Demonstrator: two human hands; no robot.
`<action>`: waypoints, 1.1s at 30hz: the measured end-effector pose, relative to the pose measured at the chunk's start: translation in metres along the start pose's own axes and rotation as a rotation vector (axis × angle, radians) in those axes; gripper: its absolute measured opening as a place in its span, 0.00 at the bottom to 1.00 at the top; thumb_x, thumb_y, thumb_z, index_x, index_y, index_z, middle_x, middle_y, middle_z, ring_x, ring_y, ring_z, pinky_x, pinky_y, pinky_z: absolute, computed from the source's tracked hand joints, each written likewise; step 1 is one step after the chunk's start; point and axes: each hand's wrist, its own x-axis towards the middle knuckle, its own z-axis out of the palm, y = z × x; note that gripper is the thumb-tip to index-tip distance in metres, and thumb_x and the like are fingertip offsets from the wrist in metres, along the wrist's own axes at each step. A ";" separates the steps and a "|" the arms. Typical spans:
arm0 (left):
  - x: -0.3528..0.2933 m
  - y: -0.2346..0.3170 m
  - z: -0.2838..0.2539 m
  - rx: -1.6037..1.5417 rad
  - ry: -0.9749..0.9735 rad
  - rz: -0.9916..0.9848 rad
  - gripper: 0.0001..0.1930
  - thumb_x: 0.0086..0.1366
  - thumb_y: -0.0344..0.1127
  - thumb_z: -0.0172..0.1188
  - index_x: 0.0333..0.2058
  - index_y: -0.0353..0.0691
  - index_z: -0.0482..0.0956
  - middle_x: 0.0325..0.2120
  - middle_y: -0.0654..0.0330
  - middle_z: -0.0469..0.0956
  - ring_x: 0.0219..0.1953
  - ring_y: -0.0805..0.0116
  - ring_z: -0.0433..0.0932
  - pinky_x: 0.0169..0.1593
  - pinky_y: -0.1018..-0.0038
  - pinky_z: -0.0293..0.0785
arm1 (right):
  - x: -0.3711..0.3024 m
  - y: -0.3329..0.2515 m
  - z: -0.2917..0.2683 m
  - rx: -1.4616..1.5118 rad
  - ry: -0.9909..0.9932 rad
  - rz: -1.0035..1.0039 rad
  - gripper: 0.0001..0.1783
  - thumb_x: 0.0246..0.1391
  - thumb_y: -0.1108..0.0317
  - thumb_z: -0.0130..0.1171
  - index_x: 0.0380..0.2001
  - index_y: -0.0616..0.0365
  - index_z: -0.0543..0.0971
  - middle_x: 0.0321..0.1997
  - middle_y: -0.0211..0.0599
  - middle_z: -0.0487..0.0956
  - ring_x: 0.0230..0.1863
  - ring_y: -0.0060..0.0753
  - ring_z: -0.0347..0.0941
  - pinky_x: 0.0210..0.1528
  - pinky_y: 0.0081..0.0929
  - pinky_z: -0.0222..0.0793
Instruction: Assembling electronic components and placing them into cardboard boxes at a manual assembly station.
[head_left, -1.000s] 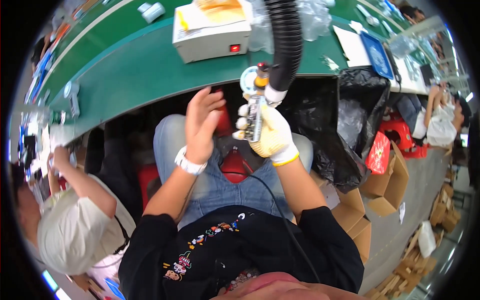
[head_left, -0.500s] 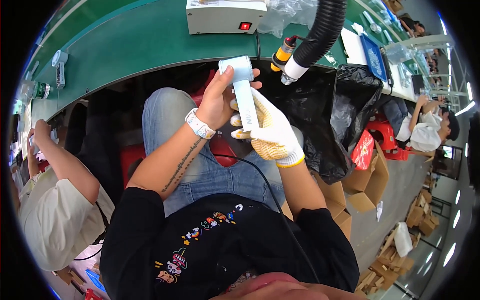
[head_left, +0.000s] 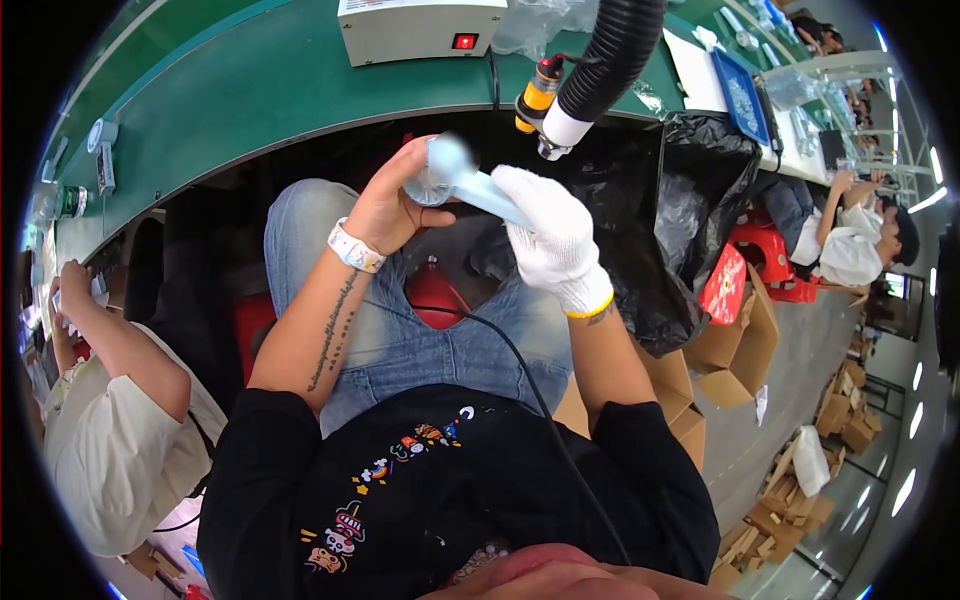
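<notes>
A light-blue handheld device [head_left: 497, 203] with a rounded head and a long, narrow handle is held above my lap. Its head is blurred, and a clear, shiny round part shows at its lower side. My bare left hand [head_left: 392, 203] curls around the head from the left, thumb and fingers on either side. In a white knitted glove, my right hand [head_left: 552, 228] closes on the handle's end, which disappears behind the glove. The handle slants down to the right from the head.
A black flexible duct [head_left: 625, 50] with a yellow-black sensor [head_left: 539, 97] hangs just beyond my hands. On the green bench [head_left: 230, 110] stands a grey box with a lit red switch [head_left: 465, 41]. A black bag [head_left: 690, 180] and cardboard boxes lie right; a co-worker [head_left: 130, 420] sits left.
The device has turned from nearly upright to slanting, its handle swung up to the right. My right hand has rolled over, showing the glove's back. My left hand has moved left.
</notes>
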 end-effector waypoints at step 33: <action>0.017 -0.051 0.045 0.105 -0.196 0.033 0.36 0.69 0.53 0.62 0.68 0.43 0.61 0.54 0.52 0.77 0.44 0.58 0.85 0.33 0.72 0.84 | 0.164 -0.073 -0.132 -1.242 0.835 -0.807 0.18 0.51 0.61 0.70 0.46 0.52 0.83 0.60 0.51 0.76 0.60 0.55 0.72 0.64 0.49 0.67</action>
